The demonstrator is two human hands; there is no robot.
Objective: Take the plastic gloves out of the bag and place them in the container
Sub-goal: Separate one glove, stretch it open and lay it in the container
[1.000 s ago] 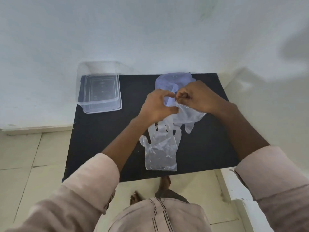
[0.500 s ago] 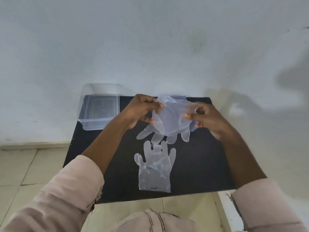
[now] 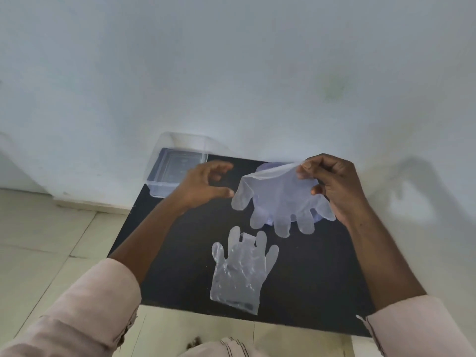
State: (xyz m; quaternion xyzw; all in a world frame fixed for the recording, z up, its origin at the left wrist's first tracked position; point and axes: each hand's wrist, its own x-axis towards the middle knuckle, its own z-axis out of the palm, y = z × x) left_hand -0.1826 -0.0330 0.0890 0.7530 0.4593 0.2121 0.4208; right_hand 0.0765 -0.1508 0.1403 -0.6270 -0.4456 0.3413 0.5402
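Note:
My right hand [image 3: 334, 186] pinches the cuff of a clear plastic glove [image 3: 278, 199], which hangs above the black table [image 3: 180, 253] with its fingers pointing down. Behind that glove a bluish plastic bag [image 3: 270, 167] lies on the table, mostly hidden. My left hand [image 3: 203, 186] hovers just left of the held glove, fingers spread, holding nothing. A second clear glove [image 3: 239, 271] lies flat near the table's front edge. The clear plastic container [image 3: 170, 176] stands at the table's back left corner, partly behind my left hand.
The small black table stands against a white wall [image 3: 231, 73]. Tiled floor [image 3: 51, 240] shows to the left and in front of the table. My light pink sleeves [image 3: 85, 310] fill the lower corners.
My left hand has let go of the glove and drawn left. The right hand now holds the glove alone, lifted and moved right, so it hangs spread out.

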